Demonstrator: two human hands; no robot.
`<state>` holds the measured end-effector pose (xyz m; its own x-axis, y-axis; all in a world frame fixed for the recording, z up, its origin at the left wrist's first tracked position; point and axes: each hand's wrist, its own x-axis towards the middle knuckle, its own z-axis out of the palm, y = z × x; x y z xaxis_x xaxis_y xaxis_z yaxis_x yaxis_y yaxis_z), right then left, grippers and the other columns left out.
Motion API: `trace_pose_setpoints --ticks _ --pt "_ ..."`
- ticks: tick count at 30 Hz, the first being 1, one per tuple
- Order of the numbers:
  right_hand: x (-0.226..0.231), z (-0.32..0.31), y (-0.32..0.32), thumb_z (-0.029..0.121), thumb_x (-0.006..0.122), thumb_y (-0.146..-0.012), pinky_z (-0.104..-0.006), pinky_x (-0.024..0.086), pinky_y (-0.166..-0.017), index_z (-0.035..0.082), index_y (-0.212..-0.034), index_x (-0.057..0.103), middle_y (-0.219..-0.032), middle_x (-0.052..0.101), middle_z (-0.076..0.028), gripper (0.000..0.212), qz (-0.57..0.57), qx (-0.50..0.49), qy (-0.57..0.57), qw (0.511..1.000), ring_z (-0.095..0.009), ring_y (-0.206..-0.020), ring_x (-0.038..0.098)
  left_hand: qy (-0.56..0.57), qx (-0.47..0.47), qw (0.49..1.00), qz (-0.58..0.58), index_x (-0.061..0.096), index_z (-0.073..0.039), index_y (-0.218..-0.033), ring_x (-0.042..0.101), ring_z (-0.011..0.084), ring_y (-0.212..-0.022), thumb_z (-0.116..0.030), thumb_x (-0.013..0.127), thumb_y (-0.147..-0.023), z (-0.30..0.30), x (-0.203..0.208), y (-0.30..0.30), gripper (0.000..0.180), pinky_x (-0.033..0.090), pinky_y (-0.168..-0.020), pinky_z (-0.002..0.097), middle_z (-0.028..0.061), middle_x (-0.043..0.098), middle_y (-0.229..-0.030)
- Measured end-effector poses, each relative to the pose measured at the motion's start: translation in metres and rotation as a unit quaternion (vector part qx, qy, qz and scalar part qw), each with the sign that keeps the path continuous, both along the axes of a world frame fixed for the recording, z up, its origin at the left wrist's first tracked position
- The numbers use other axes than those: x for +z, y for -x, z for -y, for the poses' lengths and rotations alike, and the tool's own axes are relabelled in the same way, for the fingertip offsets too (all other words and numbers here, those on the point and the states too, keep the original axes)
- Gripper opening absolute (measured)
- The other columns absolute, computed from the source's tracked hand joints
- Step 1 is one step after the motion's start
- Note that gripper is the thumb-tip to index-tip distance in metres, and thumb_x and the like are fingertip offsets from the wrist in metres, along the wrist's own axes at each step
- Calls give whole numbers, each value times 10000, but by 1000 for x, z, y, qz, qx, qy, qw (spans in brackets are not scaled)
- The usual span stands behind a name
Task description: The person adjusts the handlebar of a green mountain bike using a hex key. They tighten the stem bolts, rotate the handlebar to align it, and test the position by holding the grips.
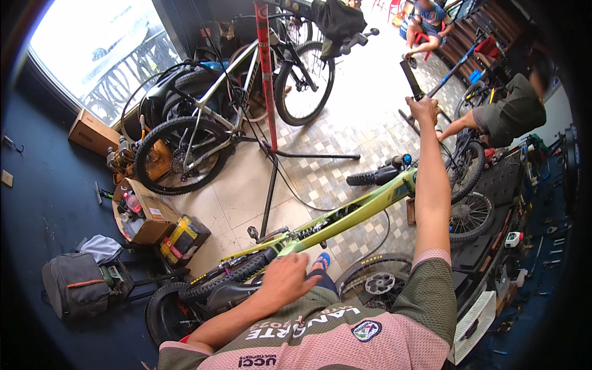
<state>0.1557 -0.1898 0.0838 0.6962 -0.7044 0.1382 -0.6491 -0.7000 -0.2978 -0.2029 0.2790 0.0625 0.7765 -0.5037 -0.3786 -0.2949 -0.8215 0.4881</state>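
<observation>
A yellow-green full-suspension bike frame (354, 217) stretches across in front of me, with its shock (313, 230) and knobby rear tyre (246, 266) toward the lower left. My left hand (285, 279) is over the rear of this bike, beside the tyre and a black saddle (233, 297). Its fingers are stretched out and appear to hold nothing; whether they touch the bike I cannot tell. My right arm reaches far forward past the front of the frame. At its end my right hand (423, 111) is closed round a long, flat black bar-shaped thing (411, 79), which points up and away.
A red repair stand (273, 132) spreads black legs beside a silver bike (243, 92). Near my right leg leans a loose wheel (377, 283). Left are an open carton (148, 216) and grey backpack (73, 285). One person (517, 108) bends at right; another (425, 28) sits farther off.
</observation>
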Motion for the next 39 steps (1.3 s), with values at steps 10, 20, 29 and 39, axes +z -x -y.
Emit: trace_pose_setpoints --ticks 10,20,29,39 --pt "2 -10 -3 601 731 -893 -593 483 -1138 68 -1394 671 -1596 444 -173 734 9 8 30 999 -450 -1476 422 268 -152 945 -111 629 -85 -1203 706 402 -978 -516 705 -997 109 -19 -44 483 553 -831 503 193 723 -1026" --pt "-45 83 -38 1020 469 -785 -615 502 -1064 -84 -1428 618 -1254 681 -354 1287 -112 141 233 955 -538 -1242 637 311 -121 940 -69 610 -13 -1097 714 448 -904 -414 755 -954 91 -41 -61 449 546 -771 556 215 720 -961" --pt "-40 55 -85 993 487 -782 -528 411 -1177 -9 -1418 681 -1455 622 -338 1203 -29 107 132 985 -473 -1414 557 460 -6 851 -253 671 -14 -909 717 437 -776 -380 770 -947 55 -34 -101 382 531 -701 540 213 717 -777" --pt "-46 5 -89 747 552 -945 -429 497 -1060 -18 -1343 734 -1307 753 -232 882 0 142 91 986 -357 -1247 706 548 175 737 -356 583 -21 -762 654 340 -588 -371 759 -979 25 -43 -139 448 486 -581 458 155 612 -626"
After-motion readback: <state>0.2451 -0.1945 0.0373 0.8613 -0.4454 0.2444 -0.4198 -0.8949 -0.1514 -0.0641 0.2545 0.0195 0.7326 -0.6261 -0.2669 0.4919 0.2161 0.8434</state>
